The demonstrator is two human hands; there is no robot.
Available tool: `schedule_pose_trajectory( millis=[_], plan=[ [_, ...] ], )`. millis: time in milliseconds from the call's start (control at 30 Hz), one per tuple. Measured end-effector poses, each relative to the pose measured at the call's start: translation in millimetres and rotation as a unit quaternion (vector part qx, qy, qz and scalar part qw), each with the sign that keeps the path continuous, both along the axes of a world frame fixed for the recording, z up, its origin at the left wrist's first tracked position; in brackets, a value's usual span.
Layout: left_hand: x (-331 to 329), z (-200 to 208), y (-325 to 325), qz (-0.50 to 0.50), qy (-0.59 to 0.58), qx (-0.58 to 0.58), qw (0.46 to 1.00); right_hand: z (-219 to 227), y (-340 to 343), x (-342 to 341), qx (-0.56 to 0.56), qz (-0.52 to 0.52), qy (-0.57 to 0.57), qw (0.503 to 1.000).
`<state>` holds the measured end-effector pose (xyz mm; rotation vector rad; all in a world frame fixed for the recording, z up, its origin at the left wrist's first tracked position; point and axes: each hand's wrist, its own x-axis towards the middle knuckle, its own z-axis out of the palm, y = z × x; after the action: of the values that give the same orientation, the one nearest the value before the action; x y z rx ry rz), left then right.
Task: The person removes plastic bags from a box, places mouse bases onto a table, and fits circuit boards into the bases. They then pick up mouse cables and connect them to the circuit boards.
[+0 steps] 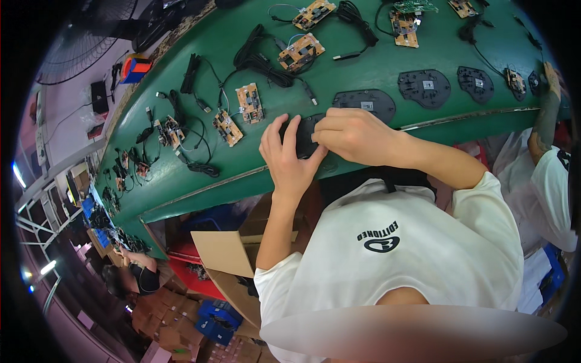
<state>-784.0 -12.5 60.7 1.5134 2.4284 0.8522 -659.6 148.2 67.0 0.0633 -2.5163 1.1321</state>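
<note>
My left hand (287, 158) and my right hand (354, 136) both grip one black plastic mouse base (304, 138) at the near edge of the green conveyor belt (339, 72). The left fingers wrap its left side. Over its right end the right fingers press down, hiding much of the part. Just beyond my right hand lies another black mouse base (365, 103), flat on the belt.
Several brown circuit boards (249, 103) with black cables (260, 60) lie across the belt, and more black bases (425, 87) to the right. Another person's arm (548, 109) reaches in at far right; a further person sits far left. Open cardboard boxes (224, 254) stand below the belt.
</note>
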Motion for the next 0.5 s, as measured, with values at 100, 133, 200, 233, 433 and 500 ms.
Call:
schedule_pose_trajectory(
  millis=[100, 133, 200, 233, 433, 500],
  plan=[
    [-6, -4, 4, 0.026, 0.017, 0.002, 0.999, 1, 2, -16, 0.028, -0.011, 0.001, 1.000],
    [-9, -5, 7, 0.023, 0.015, 0.004, 1.000, 1, 4, -23, 0.046, -0.014, -0.001, 0.999],
    [-12, -6, 8, 0.019, 0.014, 0.007, 1.000, 0, 9, -38, 0.097, 0.009, -0.051, 0.994],
    [-12, -6, 7, 0.017, 0.017, 0.012, 1.000, 1, 9, -45, 0.144, 0.031, -0.103, 0.984],
    [-14, -7, 4, 0.029, 0.015, 0.019, 0.999, -6, 6, -41, 0.161, 0.003, -0.060, 0.985],
    [-17, -7, 6, 0.023, 0.010, 0.019, 0.999, -6, 8, -39, 0.163, -0.011, -0.055, 0.985]
  ],
)
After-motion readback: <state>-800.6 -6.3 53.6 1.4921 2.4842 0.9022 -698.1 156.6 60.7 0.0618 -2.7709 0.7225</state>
